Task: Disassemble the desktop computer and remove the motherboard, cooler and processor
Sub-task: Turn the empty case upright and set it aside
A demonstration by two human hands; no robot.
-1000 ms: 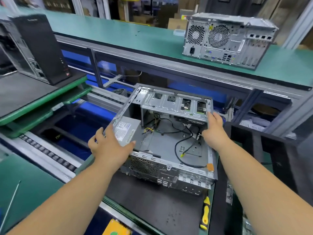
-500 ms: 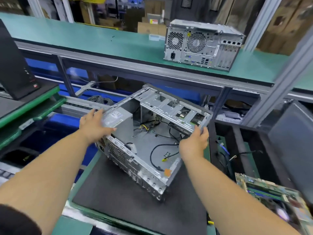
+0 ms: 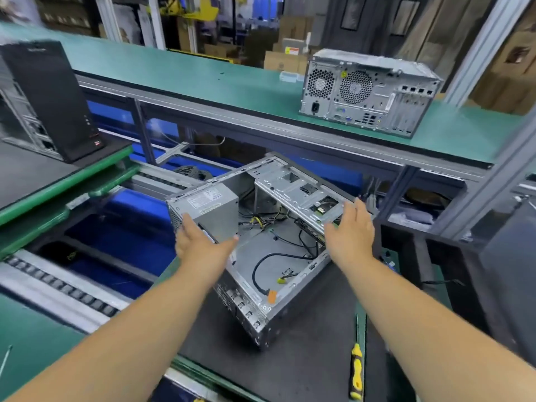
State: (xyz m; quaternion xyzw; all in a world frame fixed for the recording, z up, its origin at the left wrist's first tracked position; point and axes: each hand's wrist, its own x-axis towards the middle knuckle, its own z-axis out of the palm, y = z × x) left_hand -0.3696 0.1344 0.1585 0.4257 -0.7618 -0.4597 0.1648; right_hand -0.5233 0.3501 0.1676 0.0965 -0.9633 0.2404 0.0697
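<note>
The open silver computer case [image 3: 261,250] lies on its side on the black mat [image 3: 304,343], turned so one rear corner points toward me. No motherboard shows inside, only loose black cables [image 3: 269,258] on the bare floor. The grey power supply [image 3: 214,204] sits in the left corner and the drive cage [image 3: 293,187] spans the far right. My left hand [image 3: 200,242] lies with straight fingers against the near side of the power supply. My right hand [image 3: 351,230] rests with extended fingers on the near edge of the drive cage.
A yellow-and-black screwdriver [image 3: 356,372] lies on the mat at the right. A closed silver computer [image 3: 368,91] stands on the green upper shelf [image 3: 203,76]. A black tower [image 3: 49,97] stands at the left, with a roller conveyor [image 3: 58,285] below it.
The case has been swung round on the mat, its rear corner now facing me. My right hand went from gripping the drive cage edge to resting on it; my left slid along the power supply.
</note>
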